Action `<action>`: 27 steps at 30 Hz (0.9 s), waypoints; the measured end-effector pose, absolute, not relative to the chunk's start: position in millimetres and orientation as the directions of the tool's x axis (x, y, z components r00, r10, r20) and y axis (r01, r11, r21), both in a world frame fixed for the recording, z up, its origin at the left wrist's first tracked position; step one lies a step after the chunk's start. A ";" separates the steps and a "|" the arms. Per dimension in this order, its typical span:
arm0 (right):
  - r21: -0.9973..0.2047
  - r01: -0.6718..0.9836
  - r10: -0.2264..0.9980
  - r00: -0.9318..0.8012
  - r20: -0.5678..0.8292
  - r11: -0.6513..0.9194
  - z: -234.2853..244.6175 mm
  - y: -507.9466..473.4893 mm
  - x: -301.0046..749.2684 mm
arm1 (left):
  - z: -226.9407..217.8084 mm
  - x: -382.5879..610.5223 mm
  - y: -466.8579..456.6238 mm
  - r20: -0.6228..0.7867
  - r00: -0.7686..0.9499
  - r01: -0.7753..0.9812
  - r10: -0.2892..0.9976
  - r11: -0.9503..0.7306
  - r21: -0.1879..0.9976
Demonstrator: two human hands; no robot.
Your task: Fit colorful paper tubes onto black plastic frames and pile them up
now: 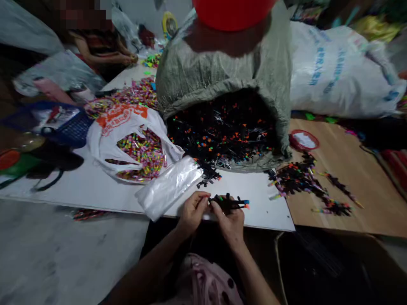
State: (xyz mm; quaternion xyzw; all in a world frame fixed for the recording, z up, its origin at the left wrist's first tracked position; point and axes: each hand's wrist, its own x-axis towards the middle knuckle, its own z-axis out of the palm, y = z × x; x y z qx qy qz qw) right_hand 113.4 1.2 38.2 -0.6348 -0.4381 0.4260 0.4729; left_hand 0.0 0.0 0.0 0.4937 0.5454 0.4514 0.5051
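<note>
The left hand (192,212) and right hand (230,218) both pinch one black, colour-tipped plastic sprig (230,202) above the white board (95,186) edge — and with only a small heap (302,178) lying beside a brimming grey sack (222,76), most seems left.

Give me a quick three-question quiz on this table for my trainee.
1. True or false: the left hand and right hand both grip the black strip with coloured tips.
2. What lies just left of the grey sack? A. a white bag of coloured pieces B. a kettle C. a laptop
3. Fill in: the red lid rests on the ___ board.
Key: 1 true; 2 A; 3 wooden.
</note>
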 end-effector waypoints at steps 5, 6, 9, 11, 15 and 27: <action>-0.969 0.072 0.925 0.321 -0.201 -0.236 32.2 -5.4 112.4 | 0.6 1.4 -7.2 0.185 0.008 0.454 0.983 -0.168 0.875; -0.965 0.055 0.915 0.337 -0.224 -0.257 28.4 -6.8 110.9 | -1.4 3.8 -11.0 0.222 0.055 0.521 0.973 -0.218 0.825; -0.943 0.049 0.897 0.329 -0.296 -0.329 14.9 -5.1 114.8 | -6.8 12.9 -19.3 0.187 0.175 0.656 0.967 -0.256 0.710; -0.924 0.097 0.902 0.276 -0.332 -0.370 8.1 5.6 134.5 | -6.0 12.8 -14.2 0.103 0.238 0.709 0.966 -0.245 0.661; -0.835 0.387 0.902 0.343 -0.263 -0.391 8.3 43.4 212.1 | 5.1 -27.2 26.1 0.051 0.186 0.858 0.981 -0.188 0.478; -0.911 0.259 0.901 -0.214 -0.377 -0.319 -32.8 24.5 58.2 | 0.9 -97.5 74.8 -0.280 -0.004 1.000 0.960 -0.001 -0.021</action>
